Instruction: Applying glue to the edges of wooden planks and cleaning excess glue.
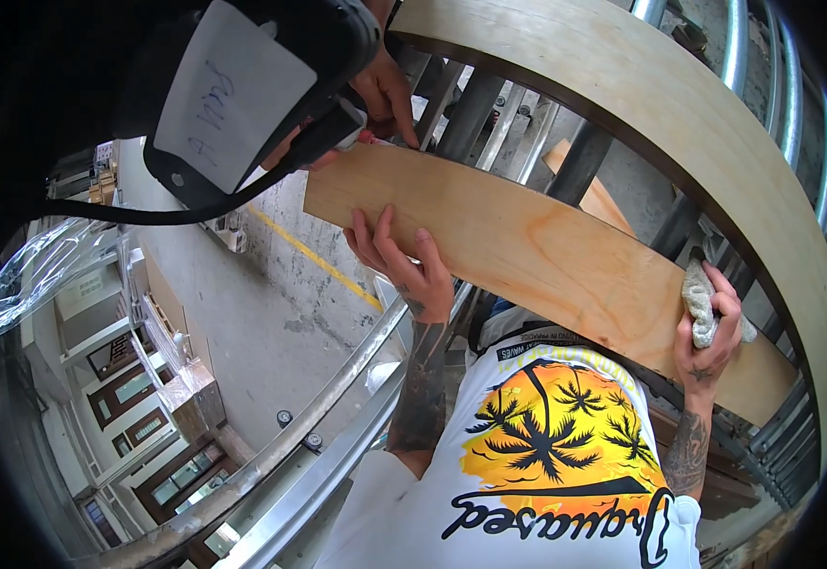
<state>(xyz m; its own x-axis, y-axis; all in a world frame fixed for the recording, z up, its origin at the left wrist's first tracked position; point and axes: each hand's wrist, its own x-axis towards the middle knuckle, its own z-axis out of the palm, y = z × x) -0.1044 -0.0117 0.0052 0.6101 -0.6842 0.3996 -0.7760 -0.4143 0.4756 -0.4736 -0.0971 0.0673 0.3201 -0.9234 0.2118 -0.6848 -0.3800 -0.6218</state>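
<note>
A long, pale plywood board [527, 248] lies slantwise in front of me, from upper left to lower right, across metal rollers. My left hand [406, 261] rests on its left part, fingers and thumb spread on the face near the edge closest to me. Toward the right end, my right hand [709, 322] is closed on a bunched grey-white cloth [699, 299] against the board. Another person's hand [387, 95] is at the far left end, fingers pointing down beside the board. A black device with a blank-looking white label [243, 85] partly covers that person's other hand.
Beyond the board, a wide pale wooden strip with a dark edge [622, 71] curves across the rollers [475, 109]. A smaller wood piece [593, 194] shows between rollers. At left are a metal rail [337, 370], a concrete floor with a yellow line [323, 261] and clear plastic film [44, 275].
</note>
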